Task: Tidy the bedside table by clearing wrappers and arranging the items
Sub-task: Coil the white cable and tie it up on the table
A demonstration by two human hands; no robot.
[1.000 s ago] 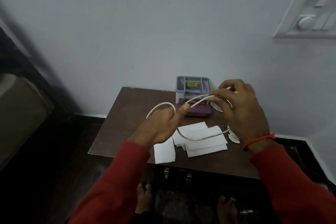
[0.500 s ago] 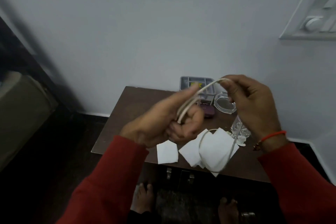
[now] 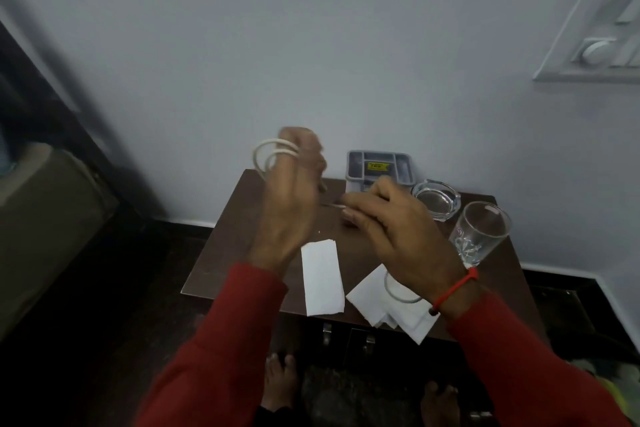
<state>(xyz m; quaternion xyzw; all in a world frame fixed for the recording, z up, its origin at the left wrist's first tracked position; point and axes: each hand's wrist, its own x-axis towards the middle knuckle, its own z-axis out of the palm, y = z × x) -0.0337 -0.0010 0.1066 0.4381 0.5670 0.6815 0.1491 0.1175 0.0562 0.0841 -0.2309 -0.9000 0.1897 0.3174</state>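
My left hand is raised over the left part of the brown bedside table and grips a white cable wound in loops around its fingers. My right hand hovers over the table's middle and pinches a stretch of the same cable. A loop of that cable hangs below my right wrist over folded white papers. Another white paper lies near the front edge. The dark purple item on the table is hidden behind my right hand.
A grey organiser tray with a yellow label stands against the wall. Beside it sit a glass ashtray and a clear drinking glass at the table's right. A switch panel is on the wall. My bare feet are below the table.
My left hand has moved up and left with the cable coiled around its fingers. My right hand has dropped lower toward the table. The view has shifted, so the glass and ashtray show fully.
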